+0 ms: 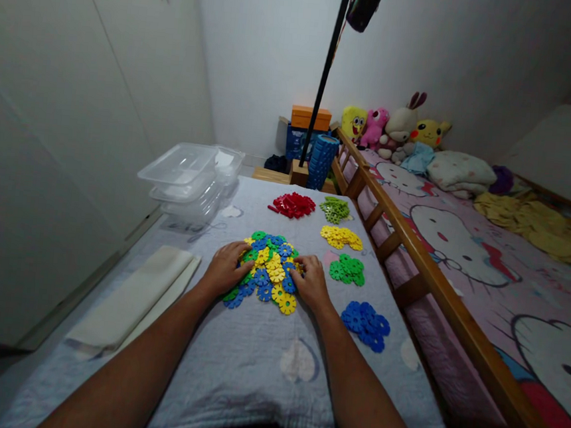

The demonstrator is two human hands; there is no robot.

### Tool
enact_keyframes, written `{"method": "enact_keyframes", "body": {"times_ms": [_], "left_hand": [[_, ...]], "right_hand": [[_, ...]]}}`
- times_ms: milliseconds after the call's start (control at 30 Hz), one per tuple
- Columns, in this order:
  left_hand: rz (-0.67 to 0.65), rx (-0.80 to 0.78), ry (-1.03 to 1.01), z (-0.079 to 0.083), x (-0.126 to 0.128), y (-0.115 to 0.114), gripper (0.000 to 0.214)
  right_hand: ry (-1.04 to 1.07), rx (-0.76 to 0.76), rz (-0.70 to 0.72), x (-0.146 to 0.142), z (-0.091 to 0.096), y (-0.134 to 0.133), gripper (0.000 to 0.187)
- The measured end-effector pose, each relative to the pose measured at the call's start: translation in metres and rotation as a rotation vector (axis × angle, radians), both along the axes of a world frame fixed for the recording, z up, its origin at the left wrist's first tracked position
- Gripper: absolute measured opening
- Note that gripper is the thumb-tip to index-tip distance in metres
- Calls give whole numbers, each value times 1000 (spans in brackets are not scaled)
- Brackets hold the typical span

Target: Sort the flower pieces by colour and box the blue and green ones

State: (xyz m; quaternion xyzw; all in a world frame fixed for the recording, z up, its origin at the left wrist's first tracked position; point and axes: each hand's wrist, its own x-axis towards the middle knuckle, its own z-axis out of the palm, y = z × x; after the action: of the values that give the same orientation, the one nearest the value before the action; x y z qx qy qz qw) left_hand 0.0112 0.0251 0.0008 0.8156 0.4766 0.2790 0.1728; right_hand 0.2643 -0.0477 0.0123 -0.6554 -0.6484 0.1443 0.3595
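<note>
- Mixed pile (269, 274) of blue, yellow and green discs lay mid-tabletop (246, 377), directly between my hands; roundish, no clear long axis.
- Left hand (225, 269) touched its left edge, right hand (312, 283) its right; neither clearly nearer.
- Fingers on both: loosely curled, part open, thumbs apart; I saw no disc firmly gripped.
- Green pile (347, 269) sat just beyond my right hand; blue pile (366, 324) nearer me; yellow pile (342, 238), lime pile (334, 210), red pile (295, 205) farther off.
- Clear containers (184, 173) stood stacked far left; couldn't tell contents.
</note>
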Motion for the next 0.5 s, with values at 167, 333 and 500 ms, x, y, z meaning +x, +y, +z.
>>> {"method": "enact_keyframes", "body": {"times_ms": [167,333,500], "left_hand": [[-4,4,-10,3,1,-2,43],[-6,-7,-4,7,1,-3,42],[-6,-10,6,8,1,-4,43]], "right_hand": [[-47,-3,16,-3,2,-1,22],[-13,12,10,-3,0,2,16],[168,53,-15,0,-2,5,14]]}}
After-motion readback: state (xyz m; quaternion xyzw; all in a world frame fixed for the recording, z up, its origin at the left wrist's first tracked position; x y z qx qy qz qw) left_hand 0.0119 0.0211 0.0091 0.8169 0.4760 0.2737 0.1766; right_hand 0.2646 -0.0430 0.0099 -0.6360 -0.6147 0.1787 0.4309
